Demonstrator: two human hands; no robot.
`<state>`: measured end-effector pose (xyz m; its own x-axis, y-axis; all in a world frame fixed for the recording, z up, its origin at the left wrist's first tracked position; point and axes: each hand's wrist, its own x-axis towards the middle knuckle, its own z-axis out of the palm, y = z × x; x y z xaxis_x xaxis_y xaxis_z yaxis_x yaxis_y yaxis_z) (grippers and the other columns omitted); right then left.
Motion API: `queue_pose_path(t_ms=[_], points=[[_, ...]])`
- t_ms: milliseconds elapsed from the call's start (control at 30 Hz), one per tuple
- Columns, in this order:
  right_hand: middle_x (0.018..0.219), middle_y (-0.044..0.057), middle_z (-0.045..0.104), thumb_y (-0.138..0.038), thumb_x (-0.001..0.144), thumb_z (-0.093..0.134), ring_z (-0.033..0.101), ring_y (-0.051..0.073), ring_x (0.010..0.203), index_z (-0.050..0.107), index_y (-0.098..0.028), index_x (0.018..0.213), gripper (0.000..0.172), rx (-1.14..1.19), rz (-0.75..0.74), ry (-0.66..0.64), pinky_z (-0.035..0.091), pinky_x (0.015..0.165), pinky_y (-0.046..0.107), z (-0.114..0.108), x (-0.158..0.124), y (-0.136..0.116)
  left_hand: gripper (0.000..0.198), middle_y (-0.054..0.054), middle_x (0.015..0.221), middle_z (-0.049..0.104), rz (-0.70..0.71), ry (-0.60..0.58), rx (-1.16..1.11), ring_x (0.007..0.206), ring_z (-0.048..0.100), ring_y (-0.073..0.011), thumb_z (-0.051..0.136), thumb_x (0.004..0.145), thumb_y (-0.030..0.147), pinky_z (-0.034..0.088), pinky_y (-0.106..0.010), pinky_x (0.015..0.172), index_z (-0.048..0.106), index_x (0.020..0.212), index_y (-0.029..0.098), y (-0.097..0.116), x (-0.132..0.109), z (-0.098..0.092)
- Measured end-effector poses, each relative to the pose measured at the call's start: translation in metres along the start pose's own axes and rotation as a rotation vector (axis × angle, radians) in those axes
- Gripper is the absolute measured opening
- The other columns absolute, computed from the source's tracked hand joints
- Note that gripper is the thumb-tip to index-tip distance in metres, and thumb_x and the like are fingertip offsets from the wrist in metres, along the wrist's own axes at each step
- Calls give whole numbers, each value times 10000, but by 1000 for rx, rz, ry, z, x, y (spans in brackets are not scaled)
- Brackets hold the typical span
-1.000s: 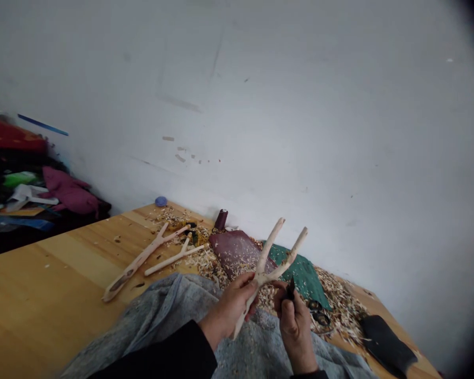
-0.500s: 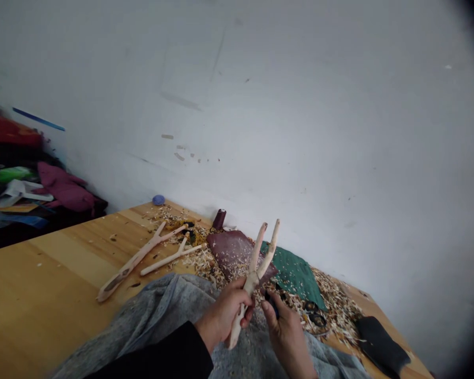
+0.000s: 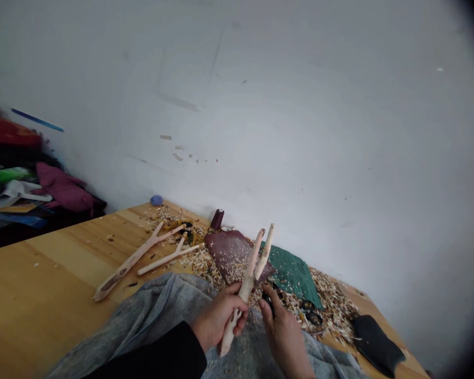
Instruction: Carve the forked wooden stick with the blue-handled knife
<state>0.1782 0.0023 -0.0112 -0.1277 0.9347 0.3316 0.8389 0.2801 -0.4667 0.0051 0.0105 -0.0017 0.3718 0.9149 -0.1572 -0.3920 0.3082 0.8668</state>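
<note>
**L hand grips forked stick, R hand pinches dark tool**

I see L hand (image 3: 217, 317) closed firmly round the stem of the forked stick (image 3: 245, 288), prongs up at 12, butt end down at 7. R hand (image 3: 283, 337) is half curled, pinching a small dark tool (image 3: 267, 302), prob a knife, blade hidden, just beside the fork. Grey cloth (image 3: 142, 316) over lap at 6. Two more forked sticks (image 3: 128, 260) lie on the wood table (image 3: 43, 284) at 10, maroon pad (image 3: 229, 252) at 12, green cloth (image 3: 292, 276) at 1, wood shavings (image 3: 332, 310) at 2, black pad (image 3: 373, 345) at 3. My tip: hold below the fork, edge away from thumb, short cuts.
</note>
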Motion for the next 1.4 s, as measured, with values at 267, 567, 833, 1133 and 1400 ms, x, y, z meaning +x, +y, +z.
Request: queue_pose_path(t_ms=[267,567,833,1133,1400], points=[[1048,60,777,-332,999,405,754,201,847,668,-249,1242,368,-91,-182,-57,531,707,238,17,-3,2,573,110,526,448,-185,-34,-50,359,276,-68,584,598,307,220,-160,348,486,1160,262,-4,-6,-12],[878,72,776,-342,1037,315,744,205,720,629,-210,1264,409,-212,-113,46,477,588,233,17,-4,3,369,111,512,448,-164,26,117,346,307,-59,605,553,251,227,-170,338,465,895,248,4,-11,-9],[908,39,771,-346,1047,328,733,167,745,668,-268,1153,364,-154,-226,-18,473,627,201,11,-6,-7,263,110,518,444,-181,-11,172,336,309,-50,639,628,249,229,-163,341,471,830,240,4,-12,-11],[921,64,768,-364,1051,328,730,165,737,670,-233,1212,400,-263,-254,132,481,626,205,15,-8,-5,148,92,453,435,-202,-142,210,296,325,-75,560,621,229,293,-179,299,446,716,237,6,-12,-16],[1034,117,771,-450,1039,298,747,201,760,699,-181,1163,498,-171,-123,407,535,651,256,2,-5,6,217,91,458,468,-234,-269,202,300,354,-77,640,590,268,338,-180,283,493,745,231,8,-16,-17]])
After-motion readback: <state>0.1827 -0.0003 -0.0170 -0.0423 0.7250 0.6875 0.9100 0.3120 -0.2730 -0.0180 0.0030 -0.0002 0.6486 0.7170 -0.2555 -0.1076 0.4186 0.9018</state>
